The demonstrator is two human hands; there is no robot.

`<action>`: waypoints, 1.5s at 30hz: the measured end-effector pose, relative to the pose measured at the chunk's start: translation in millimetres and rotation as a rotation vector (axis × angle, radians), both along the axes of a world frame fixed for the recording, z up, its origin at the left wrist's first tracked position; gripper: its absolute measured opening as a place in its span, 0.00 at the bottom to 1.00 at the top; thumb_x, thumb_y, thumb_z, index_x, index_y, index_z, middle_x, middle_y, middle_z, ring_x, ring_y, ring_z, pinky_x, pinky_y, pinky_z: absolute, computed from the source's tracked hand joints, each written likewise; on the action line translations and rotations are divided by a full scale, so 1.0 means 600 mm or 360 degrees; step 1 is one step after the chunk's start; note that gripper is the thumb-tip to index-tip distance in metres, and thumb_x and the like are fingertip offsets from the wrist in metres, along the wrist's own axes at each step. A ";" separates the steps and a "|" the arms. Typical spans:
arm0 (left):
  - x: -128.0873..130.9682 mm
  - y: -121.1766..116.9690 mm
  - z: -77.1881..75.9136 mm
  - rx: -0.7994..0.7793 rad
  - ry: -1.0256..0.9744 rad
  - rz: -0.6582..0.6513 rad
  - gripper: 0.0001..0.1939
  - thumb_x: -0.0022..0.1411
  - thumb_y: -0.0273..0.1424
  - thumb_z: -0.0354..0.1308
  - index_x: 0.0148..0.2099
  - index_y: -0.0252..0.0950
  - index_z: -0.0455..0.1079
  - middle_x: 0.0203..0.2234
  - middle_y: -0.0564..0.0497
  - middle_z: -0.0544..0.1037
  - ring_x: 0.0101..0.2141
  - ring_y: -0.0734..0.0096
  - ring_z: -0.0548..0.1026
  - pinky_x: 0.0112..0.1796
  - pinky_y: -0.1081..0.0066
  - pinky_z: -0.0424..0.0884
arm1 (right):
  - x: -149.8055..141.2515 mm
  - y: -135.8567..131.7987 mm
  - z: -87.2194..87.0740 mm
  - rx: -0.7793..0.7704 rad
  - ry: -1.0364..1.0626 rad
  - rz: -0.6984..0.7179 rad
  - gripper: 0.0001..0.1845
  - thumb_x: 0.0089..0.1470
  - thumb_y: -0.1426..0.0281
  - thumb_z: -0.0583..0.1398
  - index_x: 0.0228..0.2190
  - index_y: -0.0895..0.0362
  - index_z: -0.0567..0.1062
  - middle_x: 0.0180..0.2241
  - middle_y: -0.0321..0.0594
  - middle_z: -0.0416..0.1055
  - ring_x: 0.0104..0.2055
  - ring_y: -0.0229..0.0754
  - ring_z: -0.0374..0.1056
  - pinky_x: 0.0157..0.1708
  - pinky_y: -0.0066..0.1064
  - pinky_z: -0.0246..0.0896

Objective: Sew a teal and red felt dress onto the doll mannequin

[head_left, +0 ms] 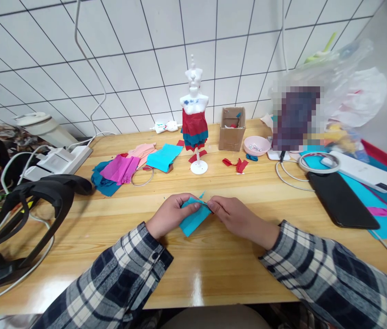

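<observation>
A turquoise piece of crepe paper (191, 225) is between my two hands, just above the front middle of the table. My left hand (173, 214) pinches its upper left part, thumb on top. At the upper right edge my right hand (233, 216) grips the paper between thumb and fingers. A thin torn strip (202, 195) sticks up at that edge. Beyond my hands stands a small white mannequin (194, 104) on a round base, dressed in a red and blue paper skirt (194, 125).
Crumpled magenta paper (120, 169) and a turquoise sheet (164, 156) lie back left. Red scraps (239, 165), a cardboard box (232, 132) and a pink bowl (257, 145) are back right. A black phone (342, 199) lies right; a black headset frame (42, 192) stands left.
</observation>
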State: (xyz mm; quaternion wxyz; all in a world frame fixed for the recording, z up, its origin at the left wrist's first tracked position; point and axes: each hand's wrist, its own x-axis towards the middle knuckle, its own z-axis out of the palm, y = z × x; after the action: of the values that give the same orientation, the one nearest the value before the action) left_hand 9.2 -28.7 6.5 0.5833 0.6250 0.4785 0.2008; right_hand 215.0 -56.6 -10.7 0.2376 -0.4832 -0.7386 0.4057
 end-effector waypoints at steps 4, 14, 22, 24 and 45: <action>-0.001 0.001 -0.002 0.0019 -0.0026 -0.0027 0.18 0.56 0.44 0.61 0.39 0.33 0.75 0.33 0.49 0.79 0.33 0.68 0.74 0.36 0.70 0.70 | -0.002 -0.001 0.002 -0.0018 -0.0013 -0.0006 0.21 0.66 0.57 0.46 0.27 0.55 0.65 0.24 0.33 0.65 0.27 0.37 0.60 0.28 0.29 0.50; 0.001 0.000 0.000 0.0004 -0.0023 -0.0025 0.20 0.57 0.45 0.60 0.40 0.33 0.74 0.35 0.48 0.80 0.34 0.66 0.75 0.37 0.69 0.70 | -0.001 -0.002 -0.001 0.0011 -0.0041 -0.0027 0.21 0.66 0.57 0.46 0.26 0.54 0.64 0.24 0.33 0.65 0.27 0.37 0.60 0.29 0.29 0.50; 0.001 -0.002 0.003 -0.0051 0.0001 0.0030 0.21 0.57 0.47 0.59 0.40 0.33 0.74 0.31 0.49 0.79 0.30 0.69 0.73 0.34 0.70 0.70 | 0.000 -0.001 0.003 -0.0002 -0.0032 -0.0020 0.21 0.66 0.57 0.45 0.27 0.55 0.65 0.25 0.33 0.66 0.27 0.37 0.60 0.28 0.29 0.50; 0.001 -0.002 0.003 -0.0045 0.0004 0.0040 0.21 0.57 0.48 0.59 0.40 0.33 0.74 0.30 0.50 0.78 0.29 0.69 0.73 0.33 0.71 0.69 | 0.000 -0.001 0.002 0.0002 -0.0030 -0.0016 0.21 0.66 0.57 0.45 0.27 0.55 0.66 0.26 0.34 0.66 0.28 0.37 0.61 0.29 0.29 0.50; 0.003 -0.002 0.004 -0.0054 0.0015 0.0031 0.21 0.55 0.47 0.60 0.39 0.33 0.75 0.30 0.49 0.79 0.30 0.68 0.74 0.33 0.70 0.70 | 0.000 0.000 -0.002 0.0060 -0.0086 -0.0015 0.20 0.66 0.59 0.46 0.27 0.55 0.66 0.25 0.34 0.67 0.28 0.37 0.61 0.30 0.29 0.51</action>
State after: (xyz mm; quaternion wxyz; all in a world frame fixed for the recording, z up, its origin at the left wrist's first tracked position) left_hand 10.8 -29.9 8.9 0.5895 0.6113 0.4906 0.1952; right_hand 215.0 -56.8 -11.8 0.2284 -0.4929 -0.7500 0.3774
